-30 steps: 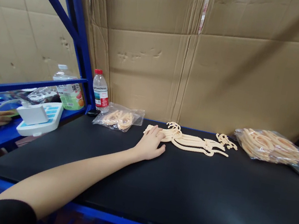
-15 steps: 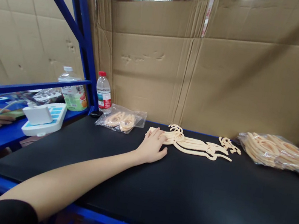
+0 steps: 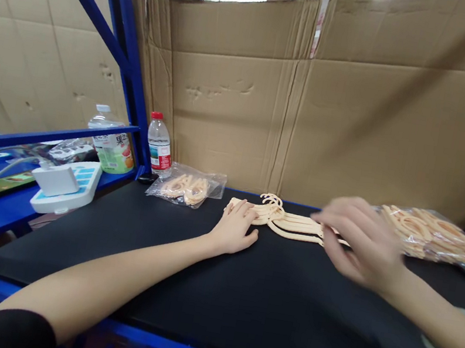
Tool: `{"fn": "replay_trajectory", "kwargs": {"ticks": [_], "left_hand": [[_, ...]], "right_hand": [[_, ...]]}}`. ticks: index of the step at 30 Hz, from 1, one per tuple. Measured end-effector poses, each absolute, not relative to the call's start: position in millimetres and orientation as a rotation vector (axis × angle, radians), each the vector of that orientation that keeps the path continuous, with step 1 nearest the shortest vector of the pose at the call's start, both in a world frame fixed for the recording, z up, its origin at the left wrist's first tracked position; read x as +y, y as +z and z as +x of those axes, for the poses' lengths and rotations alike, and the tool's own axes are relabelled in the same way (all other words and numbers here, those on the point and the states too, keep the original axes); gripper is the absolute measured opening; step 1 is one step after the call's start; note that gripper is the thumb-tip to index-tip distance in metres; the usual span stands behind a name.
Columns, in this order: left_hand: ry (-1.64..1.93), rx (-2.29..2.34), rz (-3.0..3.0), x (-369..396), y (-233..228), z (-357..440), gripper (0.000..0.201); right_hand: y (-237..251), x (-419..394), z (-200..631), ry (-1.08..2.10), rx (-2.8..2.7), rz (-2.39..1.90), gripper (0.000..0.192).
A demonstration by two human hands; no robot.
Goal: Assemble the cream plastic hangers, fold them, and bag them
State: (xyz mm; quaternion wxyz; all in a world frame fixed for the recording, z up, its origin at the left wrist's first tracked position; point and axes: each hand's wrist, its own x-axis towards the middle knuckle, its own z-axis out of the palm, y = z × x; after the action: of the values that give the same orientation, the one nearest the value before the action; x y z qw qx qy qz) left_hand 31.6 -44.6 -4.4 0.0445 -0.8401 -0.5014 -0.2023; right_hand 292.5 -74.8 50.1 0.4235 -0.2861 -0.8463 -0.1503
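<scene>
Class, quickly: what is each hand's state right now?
Left hand: open, resting on the beige pieces.
Right hand: blurred, near those pieces; grip cannot be told.

And the hangers (image 3: 299,223) are lying on the tabletop (image 3: 265,298); behind them cardboard (image 3: 231,102) is standing, to their left one bag (image 3: 185,188) is resting, a bottle (image 3: 159,153) standing farther left, and to their right another bag (image 3: 436,236) is sitting.

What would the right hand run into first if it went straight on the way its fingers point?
Probably the hangers, just ahead of the right hand; past them lies the left hand. The right hand is blurred and its height unclear, so it might pass above.
</scene>
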Motion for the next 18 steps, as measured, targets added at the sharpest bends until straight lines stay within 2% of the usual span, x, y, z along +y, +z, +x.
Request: {"fn": "replay_trajectory", "kwargs": {"ticks": [4, 6, 10, 18], "left_hand": [[-0.626, -1.534, -2.564, -44, -5, 32, 0.033], [-0.626, -1.527, -2.566, -44, -6, 31, 0.033], [-0.637, -1.497, -2.566, -43, -6, 31, 0.032], [-0.585, -1.501, -2.600, -41, -5, 31, 0.038]], "right_hand": [[16, -20, 297, -0.300, -2.369, -1.161, 0.061], [-10, 0, 303, -0.234, -2.435, -1.346, 0.070], [-38, 13, 313, -0.089, -2.524, -1.424, 0.075], [-28, 8, 311, -0.050, -2.551, -1.455, 0.074]]}}
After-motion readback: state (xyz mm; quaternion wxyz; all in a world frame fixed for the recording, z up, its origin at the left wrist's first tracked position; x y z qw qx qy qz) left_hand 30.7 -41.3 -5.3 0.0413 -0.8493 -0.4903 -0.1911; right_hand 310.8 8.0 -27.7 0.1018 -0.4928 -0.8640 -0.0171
